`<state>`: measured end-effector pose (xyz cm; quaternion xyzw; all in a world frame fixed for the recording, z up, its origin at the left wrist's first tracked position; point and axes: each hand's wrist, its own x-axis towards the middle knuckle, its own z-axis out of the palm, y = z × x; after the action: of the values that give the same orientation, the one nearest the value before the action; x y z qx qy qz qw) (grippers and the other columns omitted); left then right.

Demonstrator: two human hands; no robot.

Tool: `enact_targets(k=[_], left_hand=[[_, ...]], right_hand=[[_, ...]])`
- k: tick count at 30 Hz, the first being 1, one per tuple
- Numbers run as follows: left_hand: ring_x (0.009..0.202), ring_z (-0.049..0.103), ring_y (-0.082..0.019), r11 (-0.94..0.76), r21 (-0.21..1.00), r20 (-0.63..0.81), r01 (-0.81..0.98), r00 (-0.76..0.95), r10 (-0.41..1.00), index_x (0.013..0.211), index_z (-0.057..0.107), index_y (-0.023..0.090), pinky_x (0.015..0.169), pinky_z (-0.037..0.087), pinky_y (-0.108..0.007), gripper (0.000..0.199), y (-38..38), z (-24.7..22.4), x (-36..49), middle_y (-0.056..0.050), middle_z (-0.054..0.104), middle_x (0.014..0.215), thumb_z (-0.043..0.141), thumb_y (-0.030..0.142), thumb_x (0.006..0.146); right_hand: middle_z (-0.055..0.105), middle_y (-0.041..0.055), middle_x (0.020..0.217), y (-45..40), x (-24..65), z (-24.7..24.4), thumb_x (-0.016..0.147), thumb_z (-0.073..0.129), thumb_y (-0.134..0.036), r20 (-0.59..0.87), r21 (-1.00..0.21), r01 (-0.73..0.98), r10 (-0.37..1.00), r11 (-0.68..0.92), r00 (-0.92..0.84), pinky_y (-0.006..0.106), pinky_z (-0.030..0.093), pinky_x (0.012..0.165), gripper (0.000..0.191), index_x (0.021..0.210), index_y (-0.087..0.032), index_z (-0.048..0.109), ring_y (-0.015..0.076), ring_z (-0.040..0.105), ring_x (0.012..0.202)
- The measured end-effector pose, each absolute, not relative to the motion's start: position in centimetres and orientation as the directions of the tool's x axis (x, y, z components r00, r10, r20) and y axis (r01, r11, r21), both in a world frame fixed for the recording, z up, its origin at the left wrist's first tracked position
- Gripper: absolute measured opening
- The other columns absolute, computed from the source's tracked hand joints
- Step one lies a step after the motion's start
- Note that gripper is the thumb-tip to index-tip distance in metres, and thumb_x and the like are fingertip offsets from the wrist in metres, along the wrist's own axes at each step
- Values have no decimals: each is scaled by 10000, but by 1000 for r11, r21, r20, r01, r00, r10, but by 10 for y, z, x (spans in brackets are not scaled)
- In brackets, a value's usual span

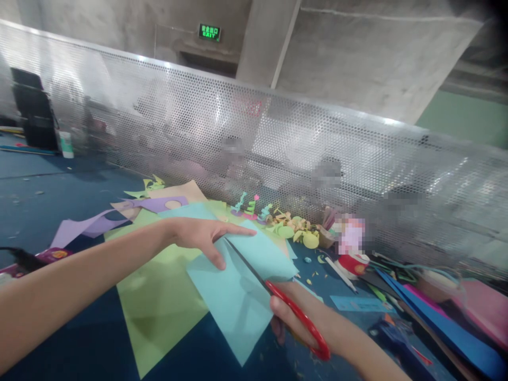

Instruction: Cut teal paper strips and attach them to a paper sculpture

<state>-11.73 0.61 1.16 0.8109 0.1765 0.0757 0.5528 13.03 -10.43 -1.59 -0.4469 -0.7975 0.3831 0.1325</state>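
A sheet of light blue paper [238, 301] is held off the table, with a slit running into it. My left hand [196, 235] grips its far left part, thumb and forefinger spread on either side of the slit; the other fingers are hidden. Red-handled scissors [304, 317] are in my right hand [296, 299], whose fingers are wrapped round the handles. Their dark blade lies along the slit and points toward my left hand. Under the blue sheet, a larger green sheet [159, 312] lies on the dark blue table.
Purple paper offcuts [89, 225] lie at left. Behind my hands stand small paper spirals [251, 209] beside a heap of yellow cut pieces [296, 227]. A white pen [340, 275], a red-and-white tape roll [353, 263] and a blue glue gun [400, 338] are at right. A perforated metal screen [190, 116] borders the table.
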Motion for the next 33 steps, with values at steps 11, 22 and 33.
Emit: enact_targets(k=[11,22,33], left_hand=[[1208,418,-275,-296,934,-77,201,921,382,1361,224,371,930,396,-368,880,8,10,-118,-2,408,1368,720,248,644],[1255,354,-279,-336,926,-38,173,928,372,1358,252,345,963,370,-371,880,6,11,-115,-12,340,1413,736,236,632],[1200,432,-269,-303,934,-73,191,930,360,1361,233,353,941,395,-390,898,4,9,-112,-21,428,1351,737,255,624]], right_hand=[[373,-40,559,-100,126,-15,717,261,-773,-146,-724,646,860,244,-489,180,402,397,612,662,-179,396,115,538,487],[506,-9,574,-106,131,-10,827,319,-631,-113,-686,650,835,326,-538,193,401,471,496,708,-170,458,113,536,507],[469,1,599,-102,127,-14,723,256,-771,-150,-717,650,856,251,-495,193,416,426,655,707,-156,479,143,581,542]])
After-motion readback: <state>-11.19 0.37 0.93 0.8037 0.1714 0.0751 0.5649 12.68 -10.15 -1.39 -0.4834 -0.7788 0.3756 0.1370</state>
